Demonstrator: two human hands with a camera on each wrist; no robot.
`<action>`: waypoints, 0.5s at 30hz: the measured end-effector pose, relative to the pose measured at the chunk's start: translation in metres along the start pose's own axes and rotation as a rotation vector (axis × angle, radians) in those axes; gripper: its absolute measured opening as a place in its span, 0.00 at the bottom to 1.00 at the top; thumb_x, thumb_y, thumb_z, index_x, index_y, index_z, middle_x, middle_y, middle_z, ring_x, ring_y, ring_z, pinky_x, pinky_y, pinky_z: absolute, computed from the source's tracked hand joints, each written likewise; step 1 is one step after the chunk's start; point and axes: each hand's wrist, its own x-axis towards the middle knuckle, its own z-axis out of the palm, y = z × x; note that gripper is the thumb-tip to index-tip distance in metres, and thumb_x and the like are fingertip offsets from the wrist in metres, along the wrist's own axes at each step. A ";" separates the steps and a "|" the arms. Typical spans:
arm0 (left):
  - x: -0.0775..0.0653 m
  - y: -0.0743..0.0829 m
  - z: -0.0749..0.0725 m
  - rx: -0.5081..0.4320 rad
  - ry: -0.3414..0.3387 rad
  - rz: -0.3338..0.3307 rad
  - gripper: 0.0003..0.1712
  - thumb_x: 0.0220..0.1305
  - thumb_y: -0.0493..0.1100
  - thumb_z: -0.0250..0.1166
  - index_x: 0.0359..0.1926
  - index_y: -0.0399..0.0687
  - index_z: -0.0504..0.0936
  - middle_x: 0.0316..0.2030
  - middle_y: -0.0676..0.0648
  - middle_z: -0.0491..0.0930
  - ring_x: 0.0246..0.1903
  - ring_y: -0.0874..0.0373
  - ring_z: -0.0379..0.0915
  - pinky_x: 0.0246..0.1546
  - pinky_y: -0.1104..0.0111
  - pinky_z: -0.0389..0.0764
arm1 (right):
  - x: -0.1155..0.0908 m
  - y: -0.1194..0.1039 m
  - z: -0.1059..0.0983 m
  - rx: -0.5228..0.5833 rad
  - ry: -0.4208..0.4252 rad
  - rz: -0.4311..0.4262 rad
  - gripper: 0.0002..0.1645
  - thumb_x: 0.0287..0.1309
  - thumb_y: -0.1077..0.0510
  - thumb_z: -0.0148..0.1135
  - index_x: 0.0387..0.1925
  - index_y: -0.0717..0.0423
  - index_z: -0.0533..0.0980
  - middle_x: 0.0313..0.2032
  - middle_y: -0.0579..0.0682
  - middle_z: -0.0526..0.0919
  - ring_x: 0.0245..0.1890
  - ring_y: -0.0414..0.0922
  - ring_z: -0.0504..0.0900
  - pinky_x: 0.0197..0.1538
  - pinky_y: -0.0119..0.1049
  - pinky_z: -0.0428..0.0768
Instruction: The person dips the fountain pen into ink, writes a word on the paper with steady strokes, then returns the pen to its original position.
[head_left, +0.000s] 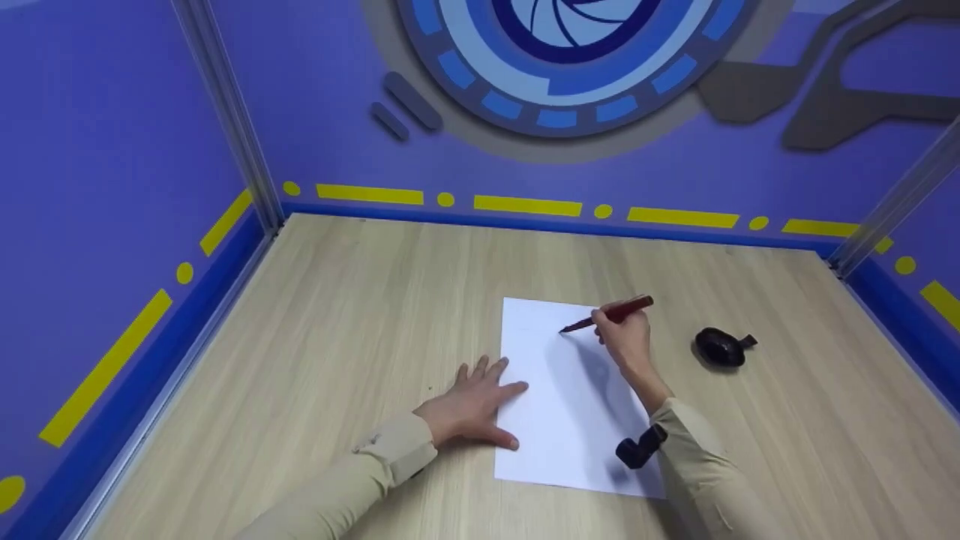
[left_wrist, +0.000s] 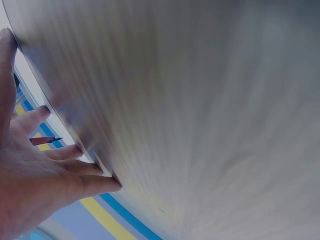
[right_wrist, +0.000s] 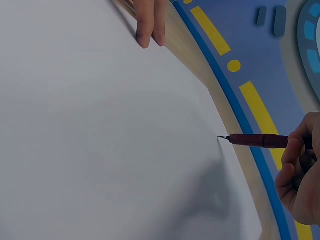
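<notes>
A white sheet of paper (head_left: 547, 442) lies on the wooden table. My left hand (head_left: 472, 405) rests with spread fingers across its left edge, the thumb and fingertips on or beside the sheet. In my right hand (head_left: 628, 337) I grip a dark red fountain pen (head_left: 630, 308), slanted with its back end up to the right. The pen's thin dark nib (right_wrist: 223, 137) is right at the upper part of the sheet, which looks blank. In the left wrist view the left hand (left_wrist: 35, 175) has its fingers straight along the paper edge.
A small glossy black dish (head_left: 720, 349) with a short handle stands on the table right of the paper. A black wrist camera (head_left: 641, 447) sticks out from the right sleeve over the sheet. Purple-blue panels (head_left: 300, 112) border the table (head_left: 360, 300) at the back and sides.
</notes>
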 end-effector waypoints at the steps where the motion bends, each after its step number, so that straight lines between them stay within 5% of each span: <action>1: 0.000 0.000 0.000 -0.003 -0.001 -0.002 0.52 0.45 0.69 0.67 0.70 0.63 0.59 0.73 0.40 0.45 0.72 0.37 0.37 0.69 0.41 0.46 | 0.000 0.000 -0.001 -0.002 0.000 -0.001 0.08 0.53 0.62 0.57 0.30 0.65 0.76 0.14 0.43 0.74 0.14 0.35 0.73 0.21 0.27 0.72; 15: 0.000 0.000 0.002 -0.025 0.012 -0.007 0.52 0.43 0.70 0.67 0.69 0.63 0.60 0.73 0.41 0.46 0.73 0.37 0.37 0.69 0.42 0.45 | 0.001 0.005 -0.010 -0.016 0.004 0.018 0.08 0.54 0.61 0.57 0.32 0.65 0.75 0.16 0.44 0.75 0.16 0.36 0.74 0.21 0.27 0.72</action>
